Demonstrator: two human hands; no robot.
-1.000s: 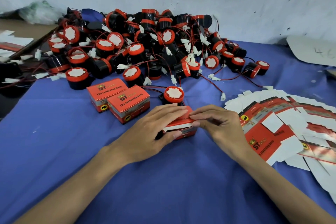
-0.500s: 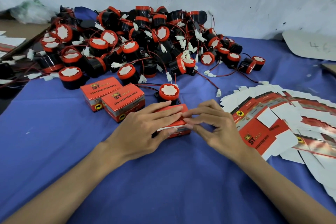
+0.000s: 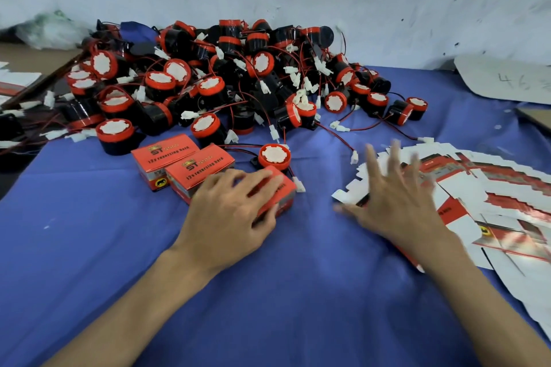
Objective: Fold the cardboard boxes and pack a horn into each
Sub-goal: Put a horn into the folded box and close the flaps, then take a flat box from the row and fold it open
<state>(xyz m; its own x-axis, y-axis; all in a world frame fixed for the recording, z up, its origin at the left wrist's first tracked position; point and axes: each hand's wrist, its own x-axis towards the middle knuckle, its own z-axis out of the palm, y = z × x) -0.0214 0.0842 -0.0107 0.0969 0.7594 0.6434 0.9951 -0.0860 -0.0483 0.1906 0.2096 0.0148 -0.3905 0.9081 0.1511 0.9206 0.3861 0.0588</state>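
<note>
At the centre of the frame, the left hand (image 3: 226,211) curls its fingers over a closed red box (image 3: 281,192) on the blue tabletop (image 3: 298,292). The right hand (image 3: 396,205), fingers spread and holding nothing, hovers blurred over flat boxes (image 3: 492,188) at right. Because they overlap, several may lift together. A loose horn (image 3: 274,156) lies just behind the box. The horn pile (image 3: 223,83) fills the upper frame.

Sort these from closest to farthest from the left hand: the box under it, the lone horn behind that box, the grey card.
1. box, gripped by the left hand.
2. lone horn, just behind the box.
3. grey card, far right by the wall.
</note>
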